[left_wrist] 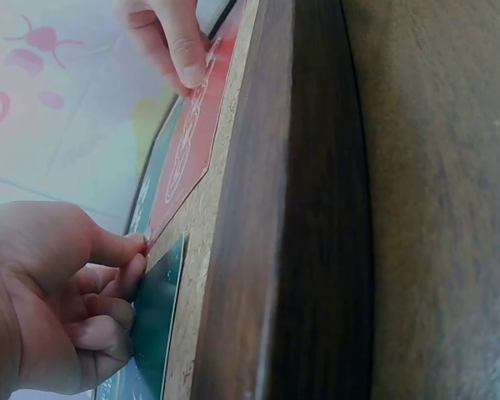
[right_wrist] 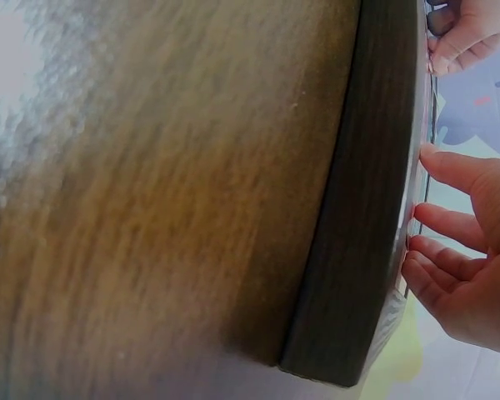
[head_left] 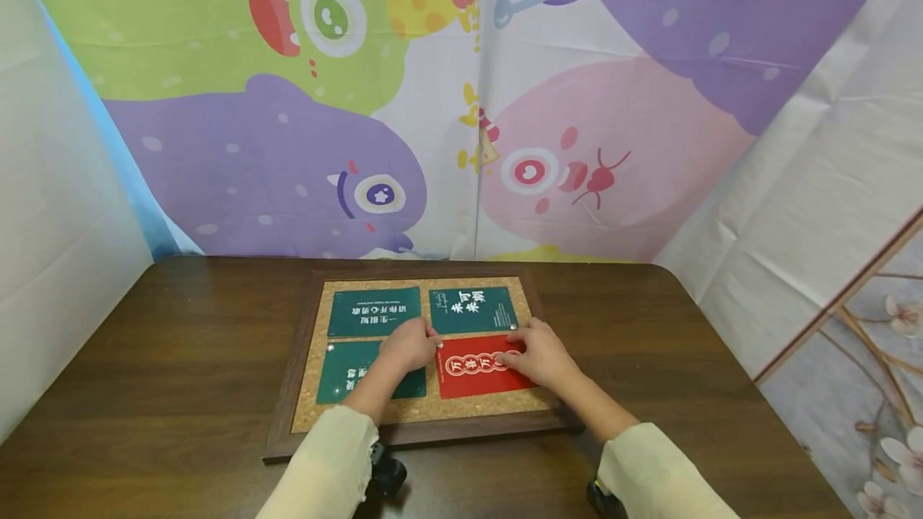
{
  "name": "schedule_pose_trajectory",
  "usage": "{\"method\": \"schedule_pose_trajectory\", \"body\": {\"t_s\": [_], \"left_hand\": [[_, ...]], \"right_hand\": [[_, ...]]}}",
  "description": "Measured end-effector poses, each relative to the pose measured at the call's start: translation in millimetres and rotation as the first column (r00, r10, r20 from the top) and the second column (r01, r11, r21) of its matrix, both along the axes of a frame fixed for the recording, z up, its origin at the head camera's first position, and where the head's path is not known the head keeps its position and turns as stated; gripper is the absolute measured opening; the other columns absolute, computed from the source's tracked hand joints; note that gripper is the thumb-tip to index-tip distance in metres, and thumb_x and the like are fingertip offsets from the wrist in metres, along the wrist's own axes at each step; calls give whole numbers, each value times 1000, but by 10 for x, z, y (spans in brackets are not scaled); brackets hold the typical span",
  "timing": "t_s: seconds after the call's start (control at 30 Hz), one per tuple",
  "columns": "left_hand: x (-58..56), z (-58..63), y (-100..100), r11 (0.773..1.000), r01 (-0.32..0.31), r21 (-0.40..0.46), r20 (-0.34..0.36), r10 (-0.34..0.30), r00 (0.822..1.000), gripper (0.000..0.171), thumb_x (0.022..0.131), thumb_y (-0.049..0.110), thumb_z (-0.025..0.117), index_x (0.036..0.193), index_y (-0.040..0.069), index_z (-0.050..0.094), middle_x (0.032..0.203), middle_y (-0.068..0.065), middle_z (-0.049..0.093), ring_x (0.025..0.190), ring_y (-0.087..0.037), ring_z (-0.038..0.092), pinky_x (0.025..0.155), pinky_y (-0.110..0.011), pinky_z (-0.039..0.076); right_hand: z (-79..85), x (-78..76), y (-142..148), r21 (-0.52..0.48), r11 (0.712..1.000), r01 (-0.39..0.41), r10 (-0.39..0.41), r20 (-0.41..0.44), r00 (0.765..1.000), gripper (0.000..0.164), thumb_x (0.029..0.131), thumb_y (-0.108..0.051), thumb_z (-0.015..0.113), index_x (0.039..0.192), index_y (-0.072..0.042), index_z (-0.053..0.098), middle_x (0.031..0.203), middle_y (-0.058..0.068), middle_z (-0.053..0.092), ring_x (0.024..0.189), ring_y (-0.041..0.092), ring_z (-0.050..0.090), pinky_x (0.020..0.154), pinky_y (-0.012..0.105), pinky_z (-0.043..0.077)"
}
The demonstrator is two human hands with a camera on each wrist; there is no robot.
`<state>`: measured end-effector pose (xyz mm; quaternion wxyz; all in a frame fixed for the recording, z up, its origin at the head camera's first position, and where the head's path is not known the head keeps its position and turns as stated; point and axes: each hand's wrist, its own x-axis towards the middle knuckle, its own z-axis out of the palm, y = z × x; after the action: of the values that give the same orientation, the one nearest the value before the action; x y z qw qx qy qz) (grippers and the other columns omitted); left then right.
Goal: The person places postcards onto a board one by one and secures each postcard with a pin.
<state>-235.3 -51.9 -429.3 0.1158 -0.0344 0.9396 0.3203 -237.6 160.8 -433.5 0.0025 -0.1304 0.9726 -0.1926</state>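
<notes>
A red card with white lettering lies on a framed cork board, at its near right. My left hand is at the card's upper left corner, thumb and forefinger pinching a small silvery pushpin there. In the left wrist view, the thumb meets the forefinger at that corner, and the other fingers are curled. My right hand rests on the card's right part with fingers spread, covering some lettering. In the right wrist view, its fingertips touch down just past the frame's edge.
Green cards fill the rest of the board: one at far left, one at far right, and one at near left, partly behind my left arm. A dark wooden frame borders the cork. Beneath is a brown table; a cartoon-printed curtain hangs behind.
</notes>
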Motion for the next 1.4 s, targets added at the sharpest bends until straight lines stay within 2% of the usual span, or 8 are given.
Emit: {"method": "schedule_pose_trajectory", "body": {"t_s": [0.43,0.7,0.93,1.2,1.4], "left_hand": [[-7,-23,-12,999,-41,-23,-32,40,999,16,86,27,56,76,15,56,73,-1,56,62,-17,47,52,-30,33],[1,0,-5,997,-73,-33,-51,71,996,15,84,30,58,76,17,58,74,1,58,64,-17,49,54,-32,34],[12,3,14,996,-81,-24,-67,79,995,14,84,30,59,77,17,58,72,1,57,63,-16,49,55,-31,33],[-8,-73,-45,997,-65,33,-88,67,994,16,83,32,59,80,16,59,75,0,56,64,-16,47,55,-28,33],[-3,-85,-109,987,-23,161,-110,41,993,16,84,28,59,86,12,60,86,-2,60,73,-15,50,62,-28,39]], "right_hand": [[-3,-5,2,3,1000,-7,7,8,1000,39,70,-33,72,99,-9,68,95,5,54,84,17,47,78,33,43],[4,-15,19,-3,1000,-19,19,-11,1000,36,70,-33,73,97,-9,68,96,6,54,87,19,48,81,35,43],[3,-22,31,-1,1000,-26,25,-20,999,36,69,-32,73,96,-8,68,92,5,54,83,18,48,78,33,43],[-21,-28,32,3,1000,-12,12,-22,1000,36,70,-34,72,96,-10,68,92,4,54,83,17,47,77,33,43],[3,-34,35,-13,1000,-8,8,-4,1000,38,69,-34,73,98,-9,67,93,4,54,83,17,47,77,33,44]]}}
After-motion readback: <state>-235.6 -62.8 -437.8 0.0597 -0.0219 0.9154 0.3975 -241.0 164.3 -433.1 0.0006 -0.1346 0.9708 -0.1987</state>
